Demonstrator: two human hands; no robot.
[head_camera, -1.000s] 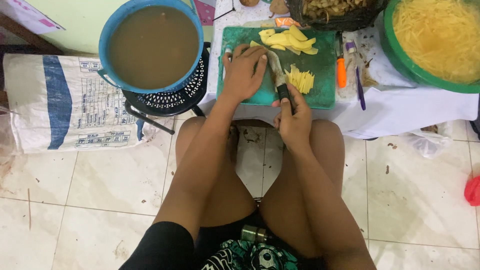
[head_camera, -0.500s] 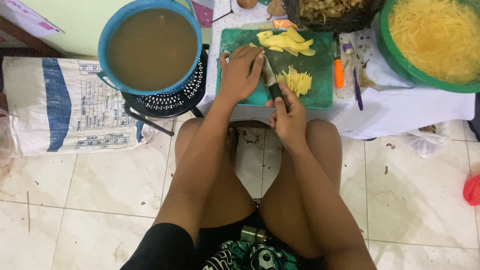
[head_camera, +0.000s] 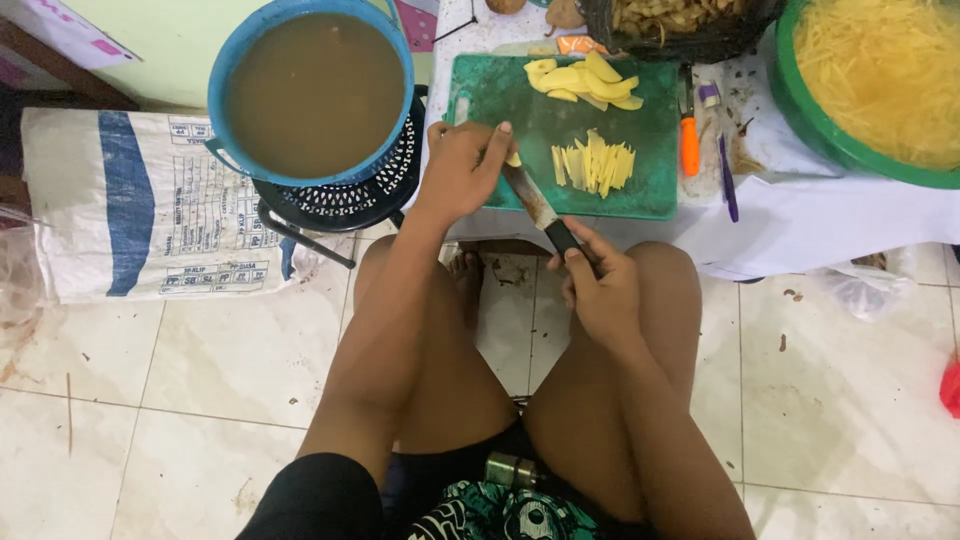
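My left hand (head_camera: 462, 170) rests on the near left part of a green cutting board (head_camera: 500, 100) and pinches a small yellow potato piece (head_camera: 513, 159). My right hand (head_camera: 598, 280) grips the black handle of a knife (head_camera: 535, 205) whose blade slants up to that piece. To the right of the blade lies a pile of cut yellow sticks (head_camera: 593, 165). Several yellow potato slices (head_camera: 585, 82) lie at the board's far edge.
A blue basin of brown water (head_camera: 312, 92) sits on a black stool at the left. A green bowl of shredded yellow strips (head_camera: 880, 75) stands at the right, an orange-handled tool (head_camera: 689, 145) and a purple one (head_camera: 727, 175) beside the board. A white sack (head_camera: 150, 210) lies on the tiled floor.
The view has shifted slightly. My left hand has slid toward the board's near left edge, and the knife blade now points at the piece under its fingers.
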